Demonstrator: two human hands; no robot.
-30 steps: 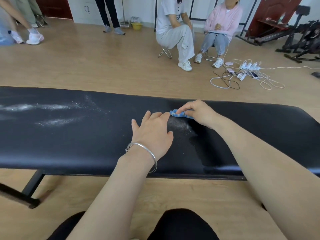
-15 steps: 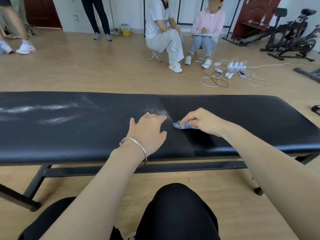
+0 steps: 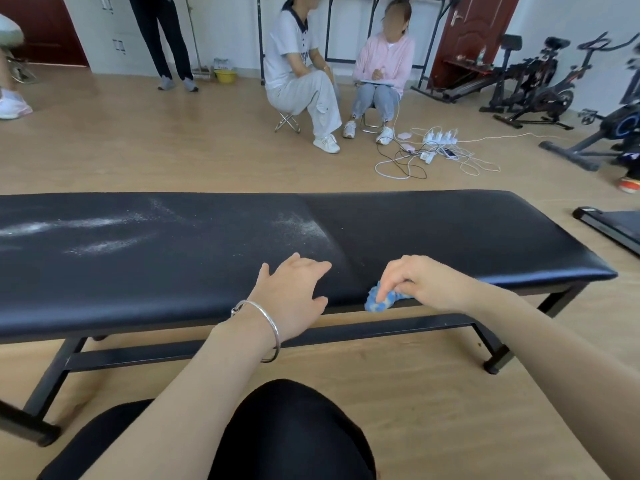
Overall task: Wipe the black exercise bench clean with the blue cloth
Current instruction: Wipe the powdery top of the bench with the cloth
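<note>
**At the bench's near edge, powder risks being dropped or missed**

At the near edge of the black exercise bench (image 3: 450,233), the blue cloth (image 3: 379,300) is held bunched under the right hand (image 3: 426,282), whose fingers are curled down and pinch it against the lip of the padding. The left hand (image 3: 294,299) is laid flat on the top just beside it, fingers loosely spread, with nothing held. Right of the centre crease the surface is seen dark and clean. A white powder patch (image 3: 298,223) beside the crease and longer powder streaks (image 3: 100,223) toward the left end are not yet wiped.

Several faults are judged possible. With the cloth so crumpled, only a small face is presented, so thin bands may be skipped between strokes. Powder carried over the edge may be shed onto the floor or onto the dark-clad knee (image 3: 294,427) below. If the loaded cloth is drawn back across the cleaned half, dust may be smeared there again. Prints may be left if the bracing left palm is set down in powder.
</note>
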